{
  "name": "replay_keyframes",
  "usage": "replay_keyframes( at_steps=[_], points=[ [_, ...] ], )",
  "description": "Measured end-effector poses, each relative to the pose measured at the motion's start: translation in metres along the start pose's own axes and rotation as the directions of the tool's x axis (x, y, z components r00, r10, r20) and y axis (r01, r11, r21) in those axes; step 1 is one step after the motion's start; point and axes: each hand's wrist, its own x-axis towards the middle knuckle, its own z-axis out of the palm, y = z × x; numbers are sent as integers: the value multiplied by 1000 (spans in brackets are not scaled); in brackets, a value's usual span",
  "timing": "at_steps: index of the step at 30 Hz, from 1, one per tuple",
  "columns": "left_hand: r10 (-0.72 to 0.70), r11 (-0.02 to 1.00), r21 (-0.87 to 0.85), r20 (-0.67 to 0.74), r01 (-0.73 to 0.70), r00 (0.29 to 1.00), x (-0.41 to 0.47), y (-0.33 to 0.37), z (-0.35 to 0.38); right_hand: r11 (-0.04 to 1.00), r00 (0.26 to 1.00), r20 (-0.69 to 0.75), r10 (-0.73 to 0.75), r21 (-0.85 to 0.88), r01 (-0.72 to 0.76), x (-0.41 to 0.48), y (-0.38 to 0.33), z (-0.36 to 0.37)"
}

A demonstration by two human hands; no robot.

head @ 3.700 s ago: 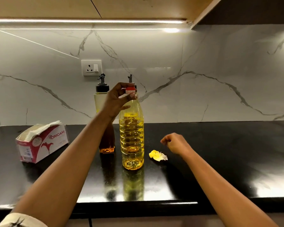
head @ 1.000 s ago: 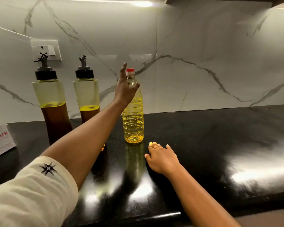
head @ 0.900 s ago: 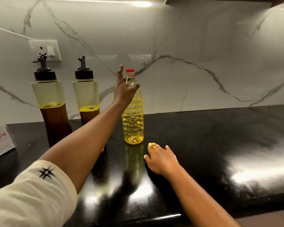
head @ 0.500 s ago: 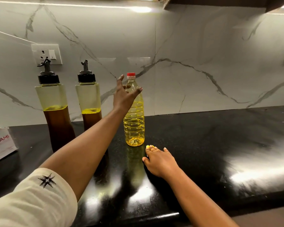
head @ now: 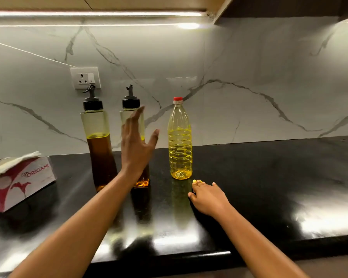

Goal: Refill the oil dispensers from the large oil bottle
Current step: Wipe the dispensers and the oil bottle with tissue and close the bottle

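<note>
Two dispensers [head: 97,141] upright left of large oil bottle [head: 180,145], capped, on counter [head: 269,177]. Left hand [head: 136,149] open, fingers spread, close before nearer dispenser [head: 131,102]: hasty sweep can topple it. Right hand [head: 208,197] flat, fingertips on yellow scrap [head: 194,180].

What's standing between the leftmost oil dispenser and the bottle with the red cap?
The second dispenser, with the left hand hovering in front of it, in the head view.

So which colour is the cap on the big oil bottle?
Red, seen clearly in the head view: the cap on the oil bottle.
</note>
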Motion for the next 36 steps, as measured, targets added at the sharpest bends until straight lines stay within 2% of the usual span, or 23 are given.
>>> replay_keyframes(
  at_steps=[2, 5, 7, 10, 12, 18, 25, 28, 32, 34, 36],
  points=[
    [-180, 984, -16, -51, 180, 982, 1, -14, -11, 1000, 1000, -8, 0, -2, 0, -1, -3, 1],
    [-455, 884, -89, 64, 459, 888, 3, -36, -15, 1000, 1000, -16, -5, -1, 5, -1, -8, 0],
    [-548, 815, -117, 168, 568, 820, 0, -46, -11, 1000, 1000, -26, -16, -12, 15, 0, -13, 0],
    [-633, 725, -168, 222, 668, 742, -7, -57, 1, 999, 999, -30, -28, -29, 27, 3, -18, 3],
    [-634, 710, -203, 231, 674, 738, -8, -63, 8, 999, 999, -15, -44, -20, 44, 3, -19, 1],
    [-512, 833, -155, 151, 531, 846, -11, -64, 4, 995, 993, 58, -102, 13, 101, 4, -37, -3],
    [-439, 883, -141, 94, 449, 893, 17, -39, -68, 975, 971, 91, -219, 66, 214, 57, -113, 9],
    [-450, 876, -162, 63, 454, 891, 22, -38, -101, 980, 978, 124, -169, 125, 154, 95, -121, 11],
    [-458, 880, -136, 12, 456, 889, 22, -47, -140, 981, 994, 76, 80, 170, -92, 130, -131, 20],
    [-467, 878, -121, -12, 463, 884, 23, -53, -152, 984, 992, 114, 48, 167, -67, 139, -153, 22],
    [-476, 874, -123, -18, 471, 879, 25, -58, -158, 987, 984, 161, -80, 152, 55, 142, -176, 24]
  ],
)
